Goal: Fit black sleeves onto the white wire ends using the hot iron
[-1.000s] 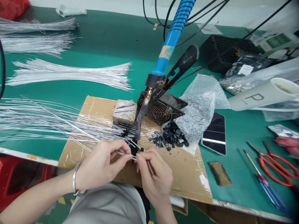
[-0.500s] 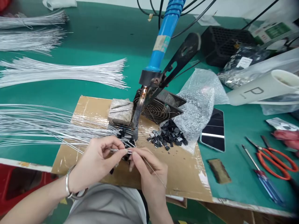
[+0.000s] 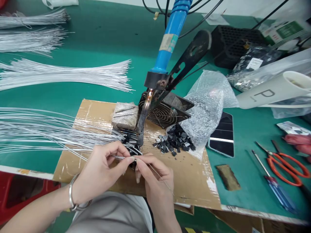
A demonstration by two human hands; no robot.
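My left hand (image 3: 102, 170) pinches the end of a thin white wire (image 3: 121, 158) between thumb and forefinger. My right hand (image 3: 155, 179) meets it fingertip to fingertip and pinches a thin wire piece (image 3: 161, 179) that slants down to the right. Both hands hover over the near edge of a taped cardboard sheet (image 3: 194, 174). Just beyond the fingers lies a cluster of finished black parts on wires (image 3: 130, 140). A blue-handled soldering iron (image 3: 167, 42) stands fixed on a black stand, its tip (image 3: 141, 124) pointing down at the cardboard.
Bundles of white wires (image 3: 60, 76) fan across the green table (image 3: 97, 42) at left. A pile of small black components (image 3: 173, 142) spills from a bubble-wrap bag (image 3: 206, 103). A phone (image 3: 222, 134), orange scissors (image 3: 289, 165), a screwdriver (image 3: 277, 187) and a fan grille (image 3: 162, 115) lie nearby.
The view shifted slightly. My hands slid a little left and nearer, still pinching the wire ends together; the wire in my right hand now trails out to the lower right.
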